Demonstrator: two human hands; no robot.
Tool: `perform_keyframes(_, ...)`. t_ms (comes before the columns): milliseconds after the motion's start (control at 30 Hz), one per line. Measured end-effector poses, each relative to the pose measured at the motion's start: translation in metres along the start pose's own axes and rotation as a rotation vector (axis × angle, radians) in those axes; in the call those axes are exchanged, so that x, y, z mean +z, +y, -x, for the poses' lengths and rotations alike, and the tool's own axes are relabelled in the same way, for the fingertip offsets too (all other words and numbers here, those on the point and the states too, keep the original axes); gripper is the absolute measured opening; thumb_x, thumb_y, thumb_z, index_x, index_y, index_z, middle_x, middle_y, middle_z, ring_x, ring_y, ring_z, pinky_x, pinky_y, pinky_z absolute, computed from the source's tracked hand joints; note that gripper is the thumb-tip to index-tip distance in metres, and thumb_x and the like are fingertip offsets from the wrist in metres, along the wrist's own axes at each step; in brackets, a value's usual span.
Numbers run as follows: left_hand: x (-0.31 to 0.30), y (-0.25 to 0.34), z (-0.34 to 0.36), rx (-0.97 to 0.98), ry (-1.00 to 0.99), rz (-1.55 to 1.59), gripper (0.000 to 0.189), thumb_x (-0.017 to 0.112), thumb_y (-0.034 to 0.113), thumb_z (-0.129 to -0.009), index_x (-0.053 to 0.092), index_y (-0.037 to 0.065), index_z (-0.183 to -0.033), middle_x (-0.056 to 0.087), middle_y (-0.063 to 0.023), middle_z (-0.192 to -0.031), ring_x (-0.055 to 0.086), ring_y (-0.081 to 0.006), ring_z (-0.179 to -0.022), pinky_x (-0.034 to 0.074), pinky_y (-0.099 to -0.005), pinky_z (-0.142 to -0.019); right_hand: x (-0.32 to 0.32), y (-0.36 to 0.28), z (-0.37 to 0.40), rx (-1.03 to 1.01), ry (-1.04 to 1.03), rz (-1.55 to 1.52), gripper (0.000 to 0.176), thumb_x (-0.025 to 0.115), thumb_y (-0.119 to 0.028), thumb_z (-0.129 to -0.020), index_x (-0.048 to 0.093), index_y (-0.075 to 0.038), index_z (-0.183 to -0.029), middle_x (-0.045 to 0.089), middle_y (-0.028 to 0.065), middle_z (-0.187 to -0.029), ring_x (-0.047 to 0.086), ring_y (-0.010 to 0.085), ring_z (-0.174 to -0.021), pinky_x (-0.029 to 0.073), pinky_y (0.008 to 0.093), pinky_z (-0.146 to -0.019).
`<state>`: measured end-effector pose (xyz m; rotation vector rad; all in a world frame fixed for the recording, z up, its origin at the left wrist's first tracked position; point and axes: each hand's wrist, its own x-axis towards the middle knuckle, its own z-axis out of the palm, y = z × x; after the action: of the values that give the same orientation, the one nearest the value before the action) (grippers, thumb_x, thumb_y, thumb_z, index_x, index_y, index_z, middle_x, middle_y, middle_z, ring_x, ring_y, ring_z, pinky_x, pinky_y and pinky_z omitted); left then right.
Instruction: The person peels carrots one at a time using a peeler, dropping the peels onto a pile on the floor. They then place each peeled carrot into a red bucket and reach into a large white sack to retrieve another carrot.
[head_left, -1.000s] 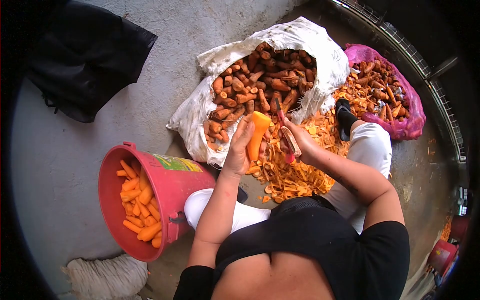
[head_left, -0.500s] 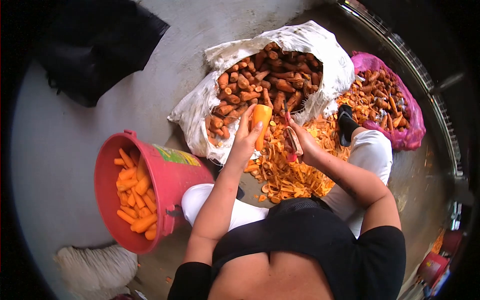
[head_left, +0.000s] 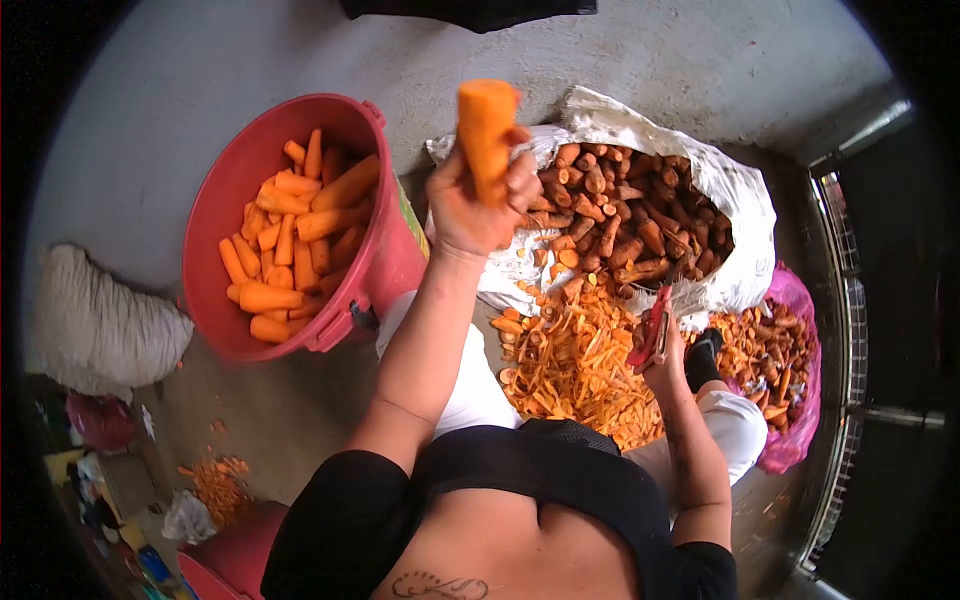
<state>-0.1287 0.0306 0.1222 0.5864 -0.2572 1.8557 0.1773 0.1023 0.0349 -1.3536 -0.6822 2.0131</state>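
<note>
Peeled carrot [head_left: 486, 140]: gripped in the left hand [head_left: 478, 205], narrower end between palm and curled fingers, thick cut end projecting past the fingers, away from the body. The hand and carrot are slightly blurred.

Right hand [head_left: 662, 352]: well apart from the carrot, closed around a red tool [head_left: 652, 325]; the fingers' exact placement cannot be told.

Left of the left hand, a red bucket [head_left: 222, 190] stands tilted, mouth showing, holding peeled carrots [head_left: 285, 240]. Right of the same hand, an open white sack [head_left: 748, 210] contains unpeeled carrots [head_left: 650, 230]. Orange peelings [head_left: 575, 365] are heaped just left of the right hand. Beyond that hand, to its right, a pink bag [head_left: 802, 425] holds carrot pieces [head_left: 780, 345].
</note>
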Motion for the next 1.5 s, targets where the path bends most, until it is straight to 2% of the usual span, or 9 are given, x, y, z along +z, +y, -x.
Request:
perform_keyframes(300,0.034,0.089,-0.004,0.465,-0.323,0.312,0.038,0.044,0.014,-0.092,0.05,0.005,-0.129,0.062,0.0005,-0.083,0.051,-0.0113,-0.065,0.042,-0.0249,-0.058,0.006,0.005,-0.007,-0.053,-0.04,0.065,0.033,0.052,-0.041,-0.094,0.051,-0.009,-0.087,0.049,0.0007,-0.067,0.043,0.0133,-0.049,0.034,0.027,-0.042)
perform_keyframes(733,0.009,0.074,-0.01,0.283,-0.206,0.14,0.044,0.043,0.027,-0.097,0.041,0.008,-0.137,0.06,-0.0024,-0.088,0.049,-0.0134,-0.068,0.041,-0.0263,-0.062,0.004,0.01,-0.018,-0.101,-0.062,0.047,0.034,0.051,-0.043,-0.094,0.051,-0.01,-0.087,0.048,-0.0008,-0.066,0.044,0.0129,-0.052,0.035,0.0275,-0.046)
perform_keyframes(900,0.027,0.133,-0.008,0.146,0.541,-0.533,0.033,0.051,0.029,-0.092,0.062,0.002,-0.108,0.061,-0.0056,-0.077,0.053,-0.0129,-0.061,0.043,-0.0258,-0.054,-0.003,0.008,-0.021,-0.121,-0.043,0.088,0.036,0.05,-0.044,-0.094,0.05,-0.009,-0.086,0.046,0.0006,-0.066,0.044,0.0142,-0.051,0.035,0.0274,-0.045)
perform_keyframes(1067,-0.019,0.266,-0.022,0.791,1.246,-1.276,0.025,0.063,0.018,-0.079,0.063,0.001,-0.098,0.063,-0.009,-0.082,0.058,-0.0187,-0.062,0.048,-0.0328,-0.053,-0.009,0.007,-0.026,-0.08,0.013,0.076,0.036,0.053,-0.045,-0.093,0.05,-0.011,-0.083,0.044,0.0003,-0.063,0.042,0.0139,-0.048,0.033,0.0275,-0.043)
perform_keyframes(1100,-0.052,0.314,0.003,0.72,1.379,-1.631,0.041,0.064,0.029,-0.077,0.06,-0.003,-0.103,0.063,-0.0126,-0.086,0.062,-0.0243,-0.07,0.05,-0.0361,-0.058,-0.013,0.008,-0.03,-0.046,-0.006,0.056,0.035,0.053,-0.045,-0.093,0.049,-0.012,-0.082,0.043,-0.0002,-0.061,0.041,0.0137,-0.047,0.032,0.0277,-0.042)
perform_keyframes(1133,-0.032,0.321,0.026,0.102,1.806,-1.782,0.059,0.065,0.043,-0.075,0.057,-0.004,-0.11,0.062,-0.0171,-0.102,0.063,-0.0283,-0.087,0.052,-0.0407,-0.07,-0.018,0.01,-0.034,-0.016,-0.018,0.03,0.035,0.053,-0.045,-0.093,0.049,-0.013,-0.08,0.042,-0.0006,-0.059,0.04,0.0136,-0.045,0.031,0.0279,-0.041)
perform_keyframes(1233,-0.074,0.33,0.09,-0.544,1.951,-2.399,0.081,0.042,0.062,-0.087,0.036,0.001,-0.14,0.034,-0.0211,-0.145,0.037,-0.0301,-0.132,0.032,-0.0446,-0.104,-0.003,0.005,-0.021,-0.079,0.039,0.028,0.035,0.054,-0.045,-0.092,0.048,-0.014,-0.078,0.04,-0.0026,-0.055,0.033,0.0115,-0.038,0.026,0.0283,-0.037)
perform_keyframes(1333,-0.104,0.301,0.116,-0.637,2.25,-2.337,0.078,0.052,0.056,-0.086,0.035,0.003,-0.141,0.028,-0.0228,-0.144,0.027,-0.0356,-0.133,0.02,-0.0504,-0.107,0.007,-0.002,-0.008,-0.064,0.0,0.079,0.039,0.049,-0.048,-0.094,0.05,-0.012,-0.08,0.039,-0.0029,-0.055,0.037,0.0119,-0.042,0.03,0.0272,-0.042)
perform_keyframes(1500,-0.105,0.309,0.114,-0.411,2.039,-2.476,0.074,0.062,0.047,-0.083,0.035,0.0,-0.134,0.041,-0.024,-0.132,0.038,-0.0376,-0.124,0.028,-0.0522,-0.102,-0.006,0.005,-0.023,-0.016,-0.117,0.065,0.039,0.055,-0.049,-0.091,0.049,-0.012,-0.081,0.046,-0.0007,-0.058,0.046,0.0123,-0.047,0.035,0.0265,-0.041)
